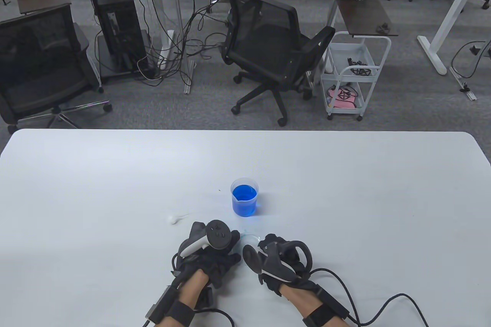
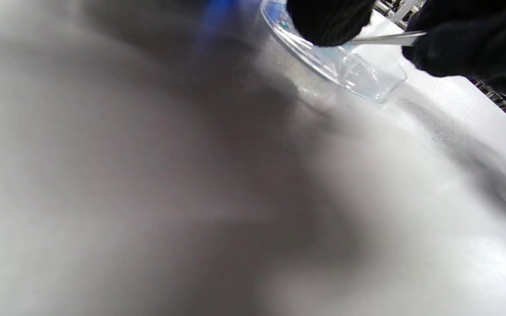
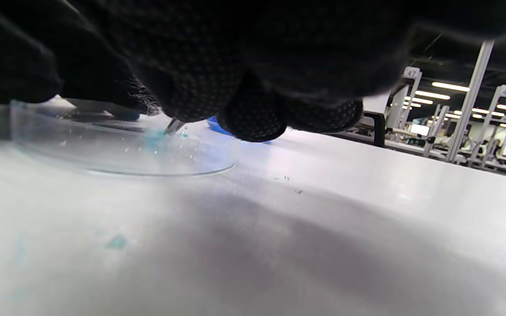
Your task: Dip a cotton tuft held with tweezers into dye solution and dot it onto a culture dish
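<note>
White table [image 1: 345, 196]: right hand [image 1: 278, 262] angles tweezers [image 2: 387, 39] into dish [image 3: 117, 149].

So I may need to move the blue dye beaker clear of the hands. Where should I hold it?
Grip the beaker around its clear side wall, below the rim, coming from the far or right side. It stands upright, open-topped and filled with blue liquid, and both hands crowd its near side.

Table view evenly bright, sharp, with mild barrel bowing at the table [image 1: 345, 189] edges. Left wrist view mostly out of focus: grey shadow smear across left and centre, sharper only upper right. Right wrist view: dark underexposed glove on top, ceiling strip lights [image 3: 448, 86] glaring upper right, blurred foreground.
</note>
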`<state>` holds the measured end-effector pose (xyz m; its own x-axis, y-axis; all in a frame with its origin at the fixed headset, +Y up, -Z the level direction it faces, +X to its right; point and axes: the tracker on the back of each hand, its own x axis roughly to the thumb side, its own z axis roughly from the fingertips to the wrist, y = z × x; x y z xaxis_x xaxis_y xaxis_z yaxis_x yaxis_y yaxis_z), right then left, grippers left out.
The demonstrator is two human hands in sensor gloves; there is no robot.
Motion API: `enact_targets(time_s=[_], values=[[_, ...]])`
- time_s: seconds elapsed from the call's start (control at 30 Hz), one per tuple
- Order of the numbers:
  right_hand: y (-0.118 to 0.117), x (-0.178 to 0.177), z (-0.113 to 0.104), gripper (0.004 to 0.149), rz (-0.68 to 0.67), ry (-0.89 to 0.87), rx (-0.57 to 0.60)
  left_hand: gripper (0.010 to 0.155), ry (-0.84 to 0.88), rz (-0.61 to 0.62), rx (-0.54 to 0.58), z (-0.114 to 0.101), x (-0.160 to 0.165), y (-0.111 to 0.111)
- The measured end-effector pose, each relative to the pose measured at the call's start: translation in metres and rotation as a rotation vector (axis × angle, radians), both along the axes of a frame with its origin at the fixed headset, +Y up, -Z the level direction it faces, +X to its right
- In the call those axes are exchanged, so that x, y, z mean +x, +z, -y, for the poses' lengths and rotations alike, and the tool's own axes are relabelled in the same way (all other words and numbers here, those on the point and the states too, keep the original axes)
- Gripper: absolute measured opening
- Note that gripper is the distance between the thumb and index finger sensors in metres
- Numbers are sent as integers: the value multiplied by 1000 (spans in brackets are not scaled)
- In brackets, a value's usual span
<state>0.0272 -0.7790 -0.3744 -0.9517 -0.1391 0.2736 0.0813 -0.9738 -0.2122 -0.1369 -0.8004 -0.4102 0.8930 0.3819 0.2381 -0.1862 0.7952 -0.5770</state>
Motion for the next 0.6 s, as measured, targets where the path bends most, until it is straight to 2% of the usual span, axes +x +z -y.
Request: enact_targets(time_s=[0.13,0.27,0.37,0.6], values=[[-1,0,0,40,1,-9,10,70,0,0,1,0,0,0],[-5,7,-17,40,28,-88,44,70,2,0,-3,0,0,0],[-5,10,-21,40,38,-99,61,70,2,0,-2,0,0,0],[-11,6,-3,40,40,-25,21,70,2,1,-3,0,1,0]])
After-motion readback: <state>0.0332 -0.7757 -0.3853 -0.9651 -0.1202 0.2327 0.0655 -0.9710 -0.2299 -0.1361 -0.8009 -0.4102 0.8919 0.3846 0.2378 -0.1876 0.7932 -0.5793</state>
